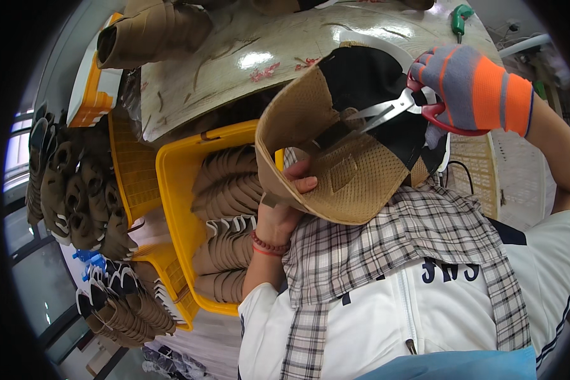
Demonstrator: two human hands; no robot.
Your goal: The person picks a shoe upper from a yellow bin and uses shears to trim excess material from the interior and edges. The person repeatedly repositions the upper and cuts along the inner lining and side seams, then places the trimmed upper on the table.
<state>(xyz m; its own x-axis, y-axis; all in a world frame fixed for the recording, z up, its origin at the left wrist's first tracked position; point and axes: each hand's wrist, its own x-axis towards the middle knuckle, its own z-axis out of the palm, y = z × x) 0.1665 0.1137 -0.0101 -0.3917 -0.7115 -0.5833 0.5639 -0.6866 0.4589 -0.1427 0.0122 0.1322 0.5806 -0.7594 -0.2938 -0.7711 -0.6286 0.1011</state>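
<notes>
A brown shoe upper [361, 183], its mesh and black inner side turned up, is held in front of my body. My bare left hand [288, 196], with a beaded bracelet at the wrist, grips its left edge, the fingers inside. My right hand [459, 88], in a grey and orange glove, is closed round the red handles of a pair of scissors [386, 113]. Their blades are parted and reach left over the upper's inside, close to a dark strip [328, 134]. Whether they touch it I cannot tell.
A worktable [215, 82] stands ahead, with brown uppers [158, 35] at its far left and a green-handled tool [461, 20] at far right. A yellow crate [171, 215] on my left holds stacked uppers [225, 190]. More uppers [76, 190] stand beyond it.
</notes>
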